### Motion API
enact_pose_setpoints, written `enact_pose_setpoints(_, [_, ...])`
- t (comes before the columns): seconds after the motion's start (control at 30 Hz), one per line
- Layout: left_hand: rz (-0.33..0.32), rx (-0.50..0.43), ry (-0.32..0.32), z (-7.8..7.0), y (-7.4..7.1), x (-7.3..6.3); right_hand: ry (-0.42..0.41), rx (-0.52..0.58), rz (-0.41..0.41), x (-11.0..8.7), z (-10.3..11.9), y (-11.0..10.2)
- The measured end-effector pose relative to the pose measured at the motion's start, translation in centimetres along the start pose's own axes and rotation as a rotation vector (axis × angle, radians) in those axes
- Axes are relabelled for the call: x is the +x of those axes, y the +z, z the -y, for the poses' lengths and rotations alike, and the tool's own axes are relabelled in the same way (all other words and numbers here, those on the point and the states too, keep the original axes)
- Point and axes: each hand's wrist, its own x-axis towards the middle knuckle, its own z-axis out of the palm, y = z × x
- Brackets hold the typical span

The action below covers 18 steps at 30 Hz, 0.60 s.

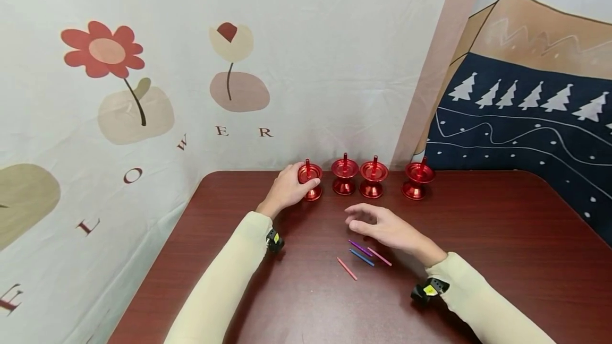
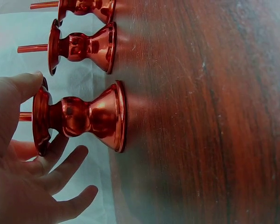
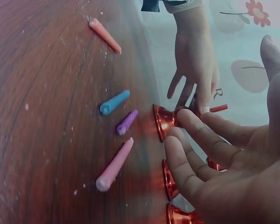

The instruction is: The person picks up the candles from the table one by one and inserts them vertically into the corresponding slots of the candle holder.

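At the back of the table my left hand [image 1: 288, 189] holds the leftmost shiny red candle holder [image 2: 77, 116] by its upper dish. The thumb lies on the near rim and the fingers are around the far side; the flared base is upright at the tabletop. My right hand [image 1: 388, 229] hovers with relaxed fingers and nothing in them. Just in front of it lie thin candles: a purple candle [image 1: 360, 248], a blue candle [image 1: 362, 257], a pink candle [image 3: 114, 164] and a coral candle [image 3: 105, 36], which lies a little apart to the left.
Three more red candle holders stand along the table's back edge: one holder [image 1: 344, 185] and a second [image 1: 373, 189] close together, and another [image 1: 414, 190] farther right. Each has an upright central tube. A printed cloth [image 1: 334, 68] hangs right behind the brown table [image 1: 502, 238].
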Motion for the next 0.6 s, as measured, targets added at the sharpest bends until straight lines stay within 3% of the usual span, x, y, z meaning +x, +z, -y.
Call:
enact_pose_setpoints(0.13, [-0.002,-0.011,0.004,-0.2,-0.1,-0.4,-0.015,-0.01,0.027,0.1,0.0,0.3])
enact_pose_setpoints(0.37, [-0.027,-0.042,0.007,0.0,0.1,-1.3,-0.079,-0.162,0.068,0.1,-0.1,0.6])
enact_pose_setpoints(0.6, [-0.053,-0.073,0.001,-0.1,0.2,-2.4,-0.119,-0.181,0.103,0.2,-0.2,1.0])
